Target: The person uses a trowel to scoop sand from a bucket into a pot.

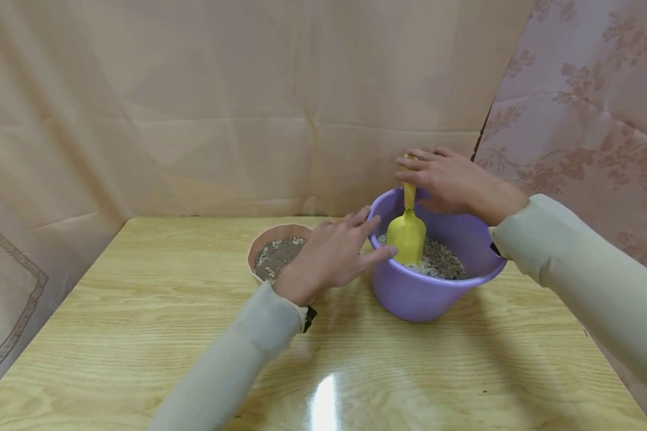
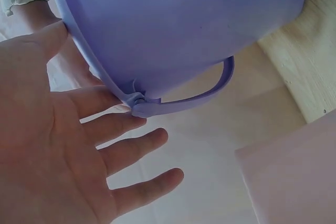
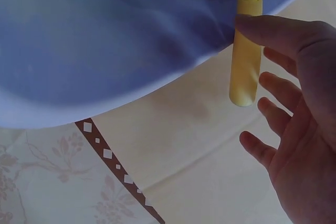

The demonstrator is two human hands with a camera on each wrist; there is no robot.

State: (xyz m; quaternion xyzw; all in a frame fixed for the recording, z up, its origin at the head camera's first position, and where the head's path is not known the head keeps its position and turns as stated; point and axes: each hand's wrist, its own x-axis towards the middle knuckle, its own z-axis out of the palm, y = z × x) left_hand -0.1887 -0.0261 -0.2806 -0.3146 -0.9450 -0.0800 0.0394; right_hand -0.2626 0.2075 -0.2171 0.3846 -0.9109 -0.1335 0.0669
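A purple bucket (image 1: 417,299) stands on the table, holding loose grey-brown granular material (image 1: 444,263). A yellow scoop (image 1: 407,239) stands in it, blade down, with its handle pointing up and leaning by the far rim. My right hand (image 1: 453,179) is at the handle (image 3: 245,61); in the right wrist view the thumb lies over it while the other fingers, spread and loosely bent, stay beside it. My left hand (image 1: 336,248) is at the bucket's left rim, its thumb touching the rim and its fingers extended near the bail handle (image 2: 194,100).
Left of the bucket, partly behind my left hand, is a terracotta-coloured bowl (image 1: 256,248) with grey-brown soil and pale bits. The wooden table (image 1: 140,335) meets beige cloth (image 1: 221,120) at the back and a floral pink cloth (image 1: 587,108) on the right.
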